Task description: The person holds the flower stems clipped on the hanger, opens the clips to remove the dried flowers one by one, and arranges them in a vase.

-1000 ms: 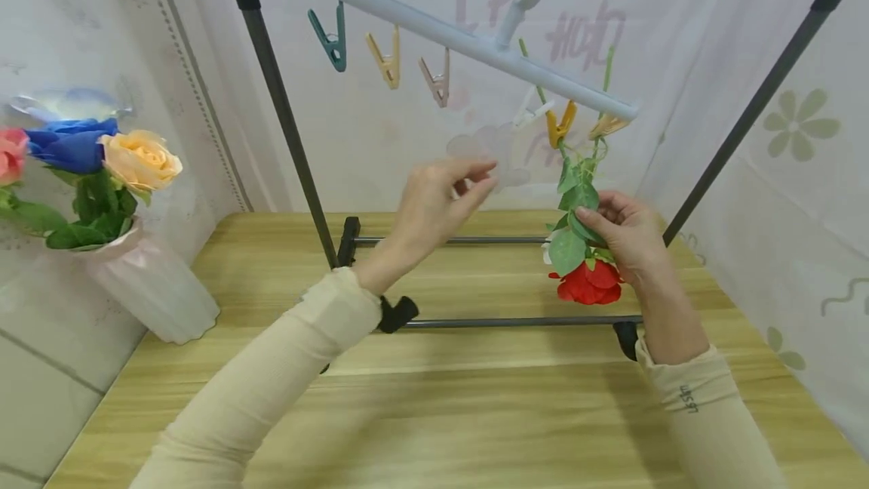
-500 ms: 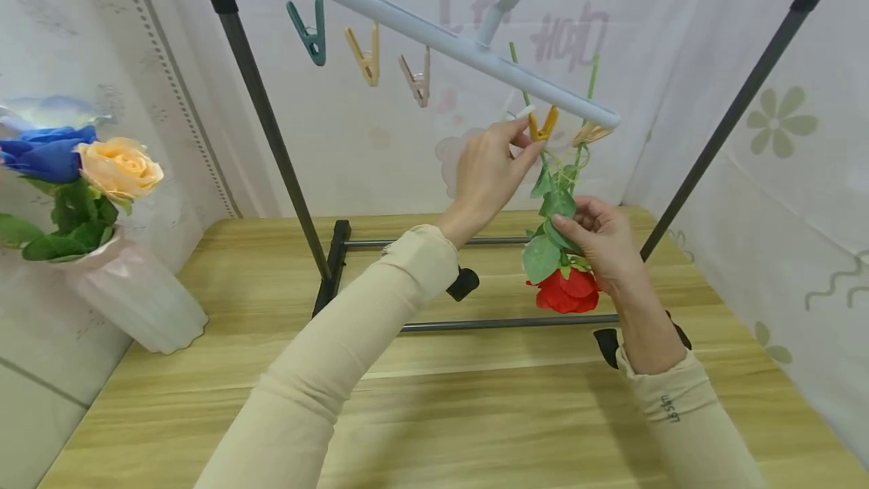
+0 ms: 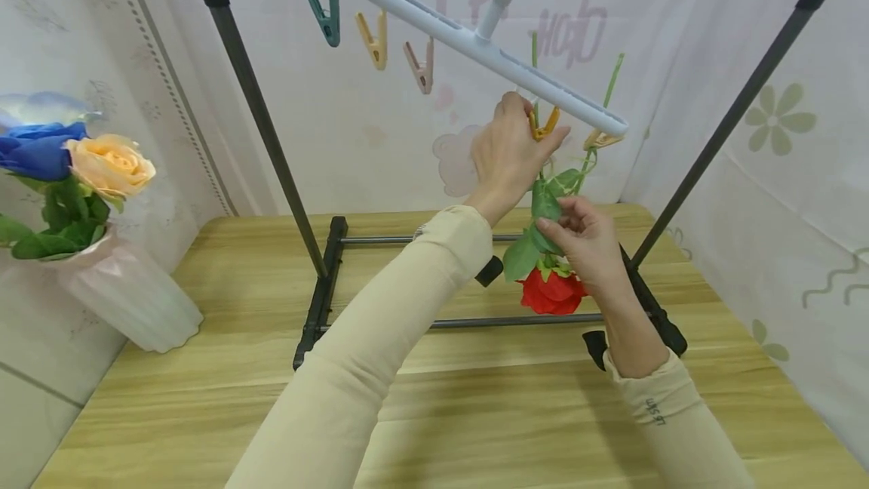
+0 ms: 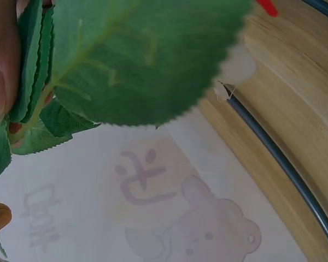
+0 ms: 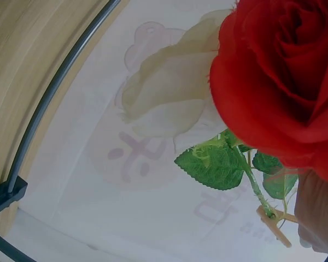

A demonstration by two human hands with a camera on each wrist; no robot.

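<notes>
My left hand (image 3: 505, 153) grips the orange-yellow clothespin (image 3: 545, 124) under the low right end of the tilted white hanger (image 3: 448, 30). My right hand (image 3: 592, 247) pinches the leafy stem of a red artificial rose (image 3: 552, 293) that hangs head down. Its green leaves (image 4: 147, 60) fill much of the left wrist view. Behind the red bloom, the right wrist view shows a white rose (image 5: 169, 90) also hanging, its stem leading towards a tan clothespin (image 5: 274, 225). The tips of two green stems rise past the hanger. The clothespin's jaws are partly hidden by my left hand.
Teal (image 3: 326, 15), yellow (image 3: 375, 41) and pinkish (image 3: 421, 66) clothespins hang from the hanger's higher side. A dark metal rack (image 3: 261, 119) frames the hands on the wooden table (image 3: 489, 413). At left leans a pale vase (image 3: 129, 293) with a blue rose and a peach rose (image 3: 112, 164).
My left hand has moved right and up onto the orange-yellow clothespin. My right hand stays on the red rose's stem, and the bloom has shifted slightly left.
</notes>
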